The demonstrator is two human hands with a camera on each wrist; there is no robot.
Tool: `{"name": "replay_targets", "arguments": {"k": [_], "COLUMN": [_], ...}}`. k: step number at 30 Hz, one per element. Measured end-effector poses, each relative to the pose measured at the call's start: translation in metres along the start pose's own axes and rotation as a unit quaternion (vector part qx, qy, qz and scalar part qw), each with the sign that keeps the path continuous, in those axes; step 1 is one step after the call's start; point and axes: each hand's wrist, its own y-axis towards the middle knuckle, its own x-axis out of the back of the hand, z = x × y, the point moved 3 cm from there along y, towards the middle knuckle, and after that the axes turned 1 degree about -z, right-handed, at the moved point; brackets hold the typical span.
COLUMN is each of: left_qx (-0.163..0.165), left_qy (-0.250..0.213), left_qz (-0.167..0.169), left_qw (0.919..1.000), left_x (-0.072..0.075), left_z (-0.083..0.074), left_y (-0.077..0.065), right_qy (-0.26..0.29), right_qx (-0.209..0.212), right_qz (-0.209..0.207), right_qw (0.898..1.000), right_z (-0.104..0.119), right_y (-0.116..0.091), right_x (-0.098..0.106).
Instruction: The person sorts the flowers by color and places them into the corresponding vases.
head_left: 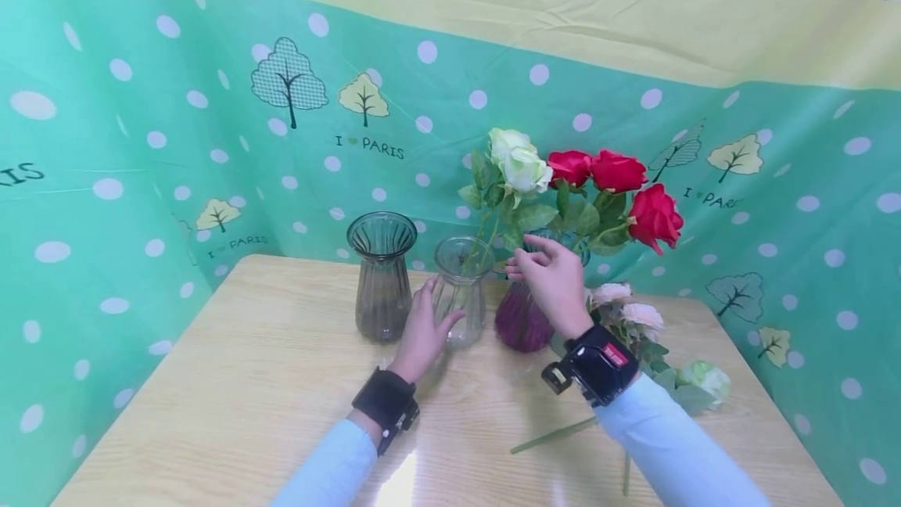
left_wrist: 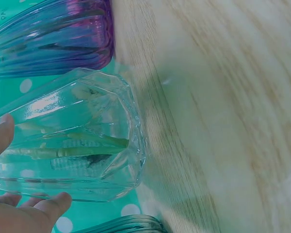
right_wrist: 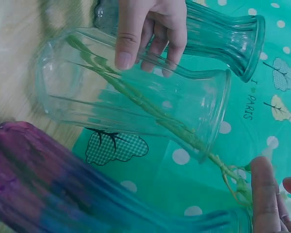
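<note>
A clear glass vase (head_left: 461, 300) stands in the middle, with the green stems (left_wrist: 63, 151) of a white rose (head_left: 519, 161) inside it. My left hand (head_left: 425, 331) holds this vase at its side, thumb and fingers on either side of the glass in the left wrist view. My right hand (head_left: 552, 280) is raised beside the vase's mouth, close to the rose's stem and leaves. Its thumb and fingers are apart in the right wrist view, with the stem (right_wrist: 203, 150) passing near the fingers (right_wrist: 264, 194).
A grey ribbed vase (head_left: 382, 288) stands to the left. Right of the clear vase, a purple-blue vase (head_left: 519, 323) sits below several red roses (head_left: 619, 172). Pale pink flowers (head_left: 642, 318) and another white rose (head_left: 706, 382) lie on the wooden table (head_left: 232, 382) at right. A patterned curtain (head_left: 232, 124) hangs behind.
</note>
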Motion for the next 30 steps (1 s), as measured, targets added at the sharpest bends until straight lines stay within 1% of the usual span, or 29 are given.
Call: {"name": "replay_targets", "arguments": {"k": [2, 5, 8, 10, 14, 15, 17, 21, 22, 24, 28, 30], "left_qx": [0.003, -0.002, -0.014, -0.015, -0.007, -0.005, -0.005, -0.003, -0.003, -0.007, -0.014, -0.011], "left_qy": [0.002, 0.002, 0.002, 0.003, 0.000, -0.001, -0.001, -0.003, -0.005, -0.006, -0.005, -0.005], "left_qz": [0.001, -0.001, -0.006, -0.005, -0.002, -0.001, 0.002, 0.006, 0.006, 0.006, 0.006, 0.007], "left_qw": [1.0000, 1.0000, 0.9999, 0.9999, 1.0000, 1.0000, 1.0000, 1.0000, 1.0000, 0.9999, 0.9999, 0.9999], "left_x": [0.000, 0.001, 0.003, 0.003, 0.004, 0.003, 0.003, 0.002, 0.002, 0.002, 0.001, 0.001], "left_z": [-0.001, -0.001, -0.002, -0.002, -0.001, -0.001, 0.000, 0.000, -0.001, -0.001, -0.002, -0.002], "left_y": [0.000, 0.000, 0.000, 0.001, 0.001, 0.001, 0.001, 0.002, 0.002, 0.002, 0.002, 0.002], "right_qy": [-0.008, 0.001, 0.017, 0.022, 0.018, 0.036, 0.029, 0.013, -0.014, -0.024, -0.047, -0.067], "right_qx": [0.007, 0.007, -0.004, -0.011, -0.013, 0.002, -0.005, -0.044, -0.073, -0.097, -0.133, -0.145], "right_qz": [-0.003, -0.010, -0.017, -0.030, -0.059, -0.060, -0.072, -0.093, -0.102, -0.108, -0.116, -0.115], "right_qw": [1.000, 1.000, 1.000, 0.999, 0.998, 0.998, 0.997, 0.995, 0.992, 0.989, 0.983, 0.980], "right_z": [-0.003, -0.008, -0.016, -0.023, -0.045, -0.057, -0.070, -0.097, -0.099, -0.114, -0.148, -0.162], "right_y": [-0.007, -0.017, -0.026, -0.031, -0.036, -0.034, -0.036, -0.043, -0.048, -0.052, -0.061, -0.064], "right_x": [0.007, 0.018, 0.031, 0.041, 0.060, 0.065, 0.074, 0.093, 0.097, 0.108, 0.128, 0.137]}}
